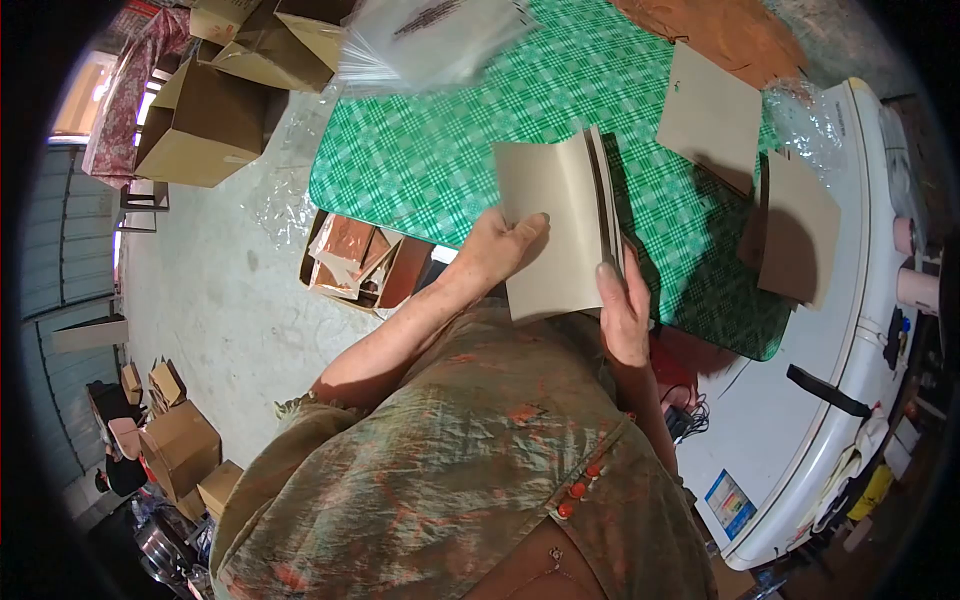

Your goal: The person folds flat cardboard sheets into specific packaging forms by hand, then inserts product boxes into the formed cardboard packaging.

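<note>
A stack of beige card sheets (560,225) is held in front of my body, over the near edge of the table. Its front sheet bends open on the left, while the other sheets stand close together with dark edges on the right. My left hand (505,248) is closed on the front sheet's left edge, thumb on its face. Closed round the lower right side of the stack, my right hand (625,310) has its thumb at the sheet edges and its fingers mostly hidden behind.
A green checked cloth covers the table (430,165). Clear plastic bags (430,45) lie at its far left, and more beige sheets (710,110) lie at the right. A cardboard box (345,260) with brown pieces stands below. A white appliance (800,400) is at the right.
</note>
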Demonstrator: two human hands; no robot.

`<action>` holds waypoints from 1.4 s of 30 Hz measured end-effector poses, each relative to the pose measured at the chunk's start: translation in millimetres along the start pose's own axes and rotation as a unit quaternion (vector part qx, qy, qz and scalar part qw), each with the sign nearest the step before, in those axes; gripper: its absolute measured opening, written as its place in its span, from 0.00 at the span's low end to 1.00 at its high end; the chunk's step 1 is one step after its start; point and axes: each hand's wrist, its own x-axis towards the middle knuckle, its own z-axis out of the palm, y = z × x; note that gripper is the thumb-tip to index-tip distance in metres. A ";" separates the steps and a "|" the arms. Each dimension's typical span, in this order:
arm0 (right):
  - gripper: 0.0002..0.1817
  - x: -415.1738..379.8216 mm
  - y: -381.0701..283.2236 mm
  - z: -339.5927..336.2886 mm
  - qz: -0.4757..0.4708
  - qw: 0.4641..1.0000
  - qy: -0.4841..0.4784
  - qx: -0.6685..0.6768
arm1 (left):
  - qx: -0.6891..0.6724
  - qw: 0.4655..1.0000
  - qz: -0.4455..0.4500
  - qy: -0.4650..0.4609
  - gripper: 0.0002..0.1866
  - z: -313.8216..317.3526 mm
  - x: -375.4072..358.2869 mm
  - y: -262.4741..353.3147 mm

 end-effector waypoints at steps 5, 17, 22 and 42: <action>0.28 1.1 0.2 0.3 0.005 1.000 0.004 0.012 | -0.009 1.000 -0.005 0.007 0.18 2.1 0.4 -0.2; 0.23 9.7 -36.3 -25.0 0.086 0.989 -0.046 -0.108 | -0.119 0.990 -0.075 -0.022 0.19 -3.8 -6.0 12.2; 0.17 3.9 -39.8 -49.8 0.219 0.973 -0.016 0.077 | -0.231 0.970 -0.056 -0.060 0.25 -9.2 -21.2 23.6; 0.30 26.8 -54.0 -16.7 0.177 0.911 0.037 0.369 | -0.281 0.931 -0.097 -0.211 0.27 -5.9 11.4 42.3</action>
